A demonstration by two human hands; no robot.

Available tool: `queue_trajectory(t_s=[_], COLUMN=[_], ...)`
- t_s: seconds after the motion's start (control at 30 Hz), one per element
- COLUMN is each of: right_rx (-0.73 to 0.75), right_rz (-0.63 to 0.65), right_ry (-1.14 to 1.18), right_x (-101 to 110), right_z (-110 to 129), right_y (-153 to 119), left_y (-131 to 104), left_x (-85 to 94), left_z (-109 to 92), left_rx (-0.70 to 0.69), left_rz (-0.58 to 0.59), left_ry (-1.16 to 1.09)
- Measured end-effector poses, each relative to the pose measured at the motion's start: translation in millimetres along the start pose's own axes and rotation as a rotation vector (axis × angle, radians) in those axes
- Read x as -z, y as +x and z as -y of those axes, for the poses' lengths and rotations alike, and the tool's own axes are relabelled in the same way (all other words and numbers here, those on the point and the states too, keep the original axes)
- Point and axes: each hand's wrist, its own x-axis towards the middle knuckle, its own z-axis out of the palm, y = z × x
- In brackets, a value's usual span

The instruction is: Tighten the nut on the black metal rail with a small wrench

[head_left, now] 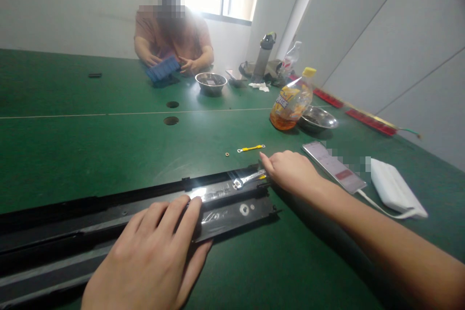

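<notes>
Left hand nearest, grasping the black profile: fingers over the top, thumb at the near side. Profile lies on the green table, running from the left of view to mid-table, its end below the right hand.

Right hand closed on the handle of 1 wrench. Wrench head sits on a fastener in the profile's upper channel, near the end. Bit of yellow shows under the handle, can't tell what. Lower channel has 1 round washer-like part near its end.

Just beyond the profile: 1 yellow lead with 2 ring lugs, 1 small nut left of it. Both flat on the table.

Toward the right edge: phone, screen up, white cable to white power bank. Past them, orange-drink bottle, upright, yellow cap, steel bowl just behind. Red strips along the right edge.

Far edge: person with both hands at a blue part. 2nd steel bowl beside them, grey flask near the far right corner. 2 round holes mid-table.
</notes>
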Motion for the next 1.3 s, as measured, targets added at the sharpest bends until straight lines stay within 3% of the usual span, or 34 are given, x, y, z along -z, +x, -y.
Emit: queue_trajectory(t_s=[0.1, 0.33, 0.57, 0.83, 1.1, 1.3], right_rx=[0.003, -0.017, -0.01, -0.023, -0.031, -0.027], right_rz=[-0.01, 0.014, -0.047, 0.077, 0.029, 0.079], right_ry=[-0.023, -0.048, -0.013, 0.037, 0.037, 0.031], right_x=[0.2, -3.6, 4.7, 2.1, 7.6, -1.4], right_z=[2.1, -2.0, 2.5, -4.7, 4.1, -3.0], right_y=[1.6, -31.8, -0.4, -29.6, 11.2, -26.4], left_y=[0.1, 0.2, 2.0, 1.3, 0.8, 0.2], left_x=[0.1, 0.9, 2.5, 4.0, 2.5, 1.2], left_z=[-0.4, 0.0, -0.6, -0.6, -1.1, 0.0], left_rx=[0.002, 0.011, 0.015, 0.008, 0.007, 0.008], left_rz=[-0.008, 0.001, 0.008, 0.009, 0.023, 0.017], left_ry=[-0.002, -0.003, 0.004, -0.001, -0.004, -0.001])
